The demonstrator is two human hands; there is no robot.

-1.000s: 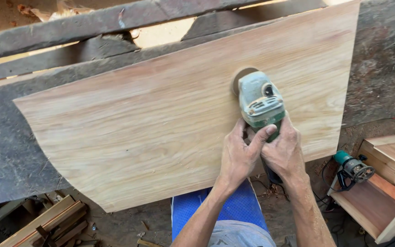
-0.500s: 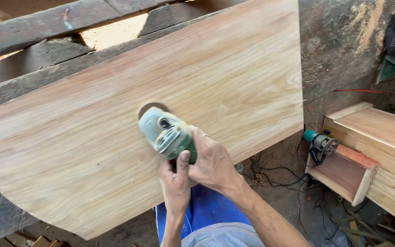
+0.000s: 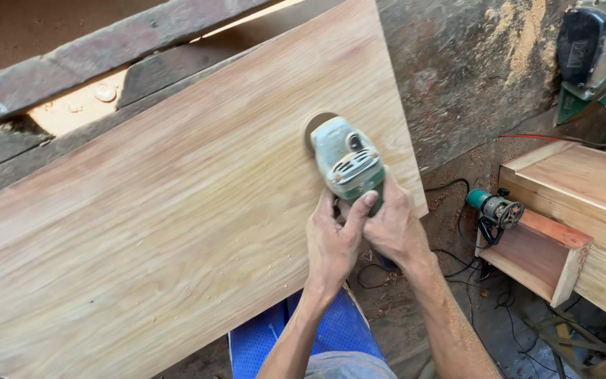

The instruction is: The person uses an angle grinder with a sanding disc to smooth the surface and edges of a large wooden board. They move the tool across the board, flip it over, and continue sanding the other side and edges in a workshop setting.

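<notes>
Two hands of mine wrap the sander (image 3: 347,163): my left hand (image 3: 333,242) and right hand (image 3: 391,226) clench its rear body together, fingers closed round the green housing. It sits on the board (image 3: 170,231), near the board's right edge, its round disc flat against the wood.

Off that right edge, well apart, a small teal router (image 3: 492,207) rests on an open wooden box (image 3: 562,224), black cords trailing from it over the dusty floor. Up in the far right corner stands a bigger grey and green machine (image 3: 594,52). Dark rough beams (image 3: 106,56) run behind the board's far edge, and a dark slab dusted with sawdust (image 3: 478,77) lies past its right side.

Leftward the board runs wide and bare, right to the frame's edge. Rightward only a narrow strip of wood lies between sander and edge.

Sander's casing is pale grey on top with vent slots, green lower down. Board is light tan, with long grain streaks and a pinkish tint toward the far side.
</notes>
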